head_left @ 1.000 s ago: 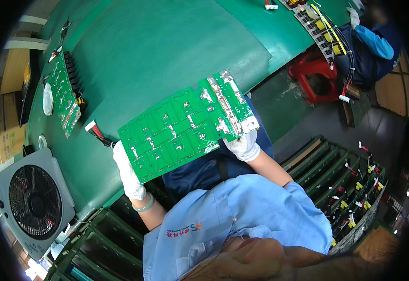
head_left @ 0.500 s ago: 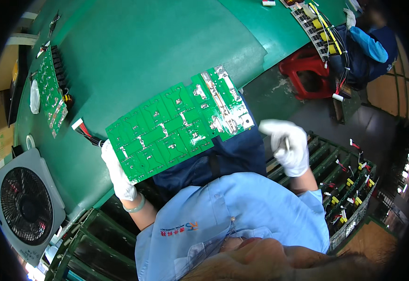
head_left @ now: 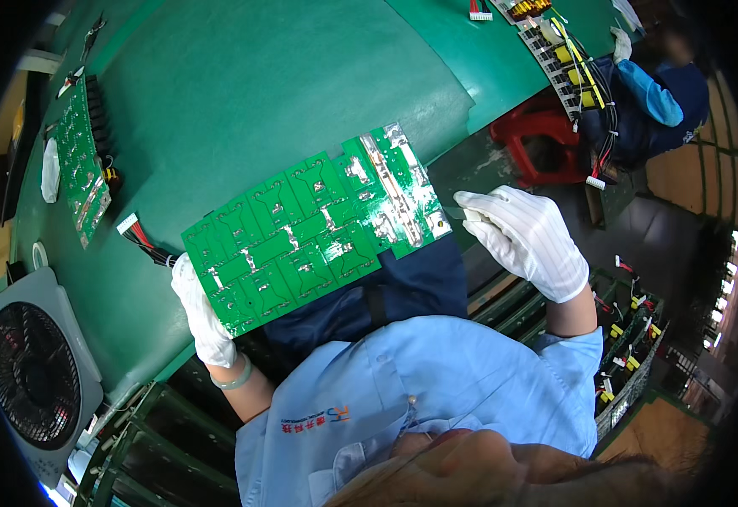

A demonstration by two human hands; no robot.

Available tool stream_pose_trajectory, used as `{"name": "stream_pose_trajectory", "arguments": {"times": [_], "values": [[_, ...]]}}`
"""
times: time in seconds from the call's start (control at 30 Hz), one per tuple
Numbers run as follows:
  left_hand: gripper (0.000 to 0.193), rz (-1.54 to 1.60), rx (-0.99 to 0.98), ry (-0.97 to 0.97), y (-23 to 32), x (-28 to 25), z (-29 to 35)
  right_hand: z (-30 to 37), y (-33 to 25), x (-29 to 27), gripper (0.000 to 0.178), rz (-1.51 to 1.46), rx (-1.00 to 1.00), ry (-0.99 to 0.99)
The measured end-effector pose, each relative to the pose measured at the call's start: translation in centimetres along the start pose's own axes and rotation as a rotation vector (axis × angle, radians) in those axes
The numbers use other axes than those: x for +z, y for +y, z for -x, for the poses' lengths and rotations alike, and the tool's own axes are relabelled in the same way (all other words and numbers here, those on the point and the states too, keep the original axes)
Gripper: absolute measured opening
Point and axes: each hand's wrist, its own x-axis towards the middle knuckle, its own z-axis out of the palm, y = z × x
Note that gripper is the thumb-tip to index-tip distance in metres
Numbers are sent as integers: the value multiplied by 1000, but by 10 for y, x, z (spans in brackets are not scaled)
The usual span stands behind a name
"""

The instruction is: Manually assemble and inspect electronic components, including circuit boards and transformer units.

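A green circuit board (head_left: 288, 241) with silvery solder tracks is held tilted above my lap, solder side up. My left hand (head_left: 201, 308), in a white glove, grips its left end; some of the fingers are hidden beneath it. Beside that hand, red and black wires with a white connector (head_left: 128, 223) stick out from under the board. My right hand (head_left: 531, 243), also gloved, is just off the board's right end, apart from it. Its thumb and fingers are pinched together, and whatever is between the tips is too small to make out.
Another circuit board (head_left: 81, 160) stands on the green table (head_left: 301, 68) at the left, with a grey fan (head_left: 35, 372) nearer me. A co-worker's gloved hand (head_left: 621, 44) is beside a component-filled board (head_left: 563, 68) at the far right. A red stool (head_left: 525, 139) and green racks (head_left: 174, 439) stand around.
My right hand has turned and its fingers have come together in a pinch near the board's right end. The board and left hand have shifted slightly left and down in view.
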Motion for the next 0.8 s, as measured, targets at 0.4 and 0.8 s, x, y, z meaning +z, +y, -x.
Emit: {"name": "stream_pose_trajectory", "arguments": {"times": [0.4,0.8], "values": [[45,61,-120,-67,-1,0,2,2,0,2,28,49,2,-34],[45,16,-124,-135,-3,-5,6,5,-7,11,39,270,-3,113]]}}
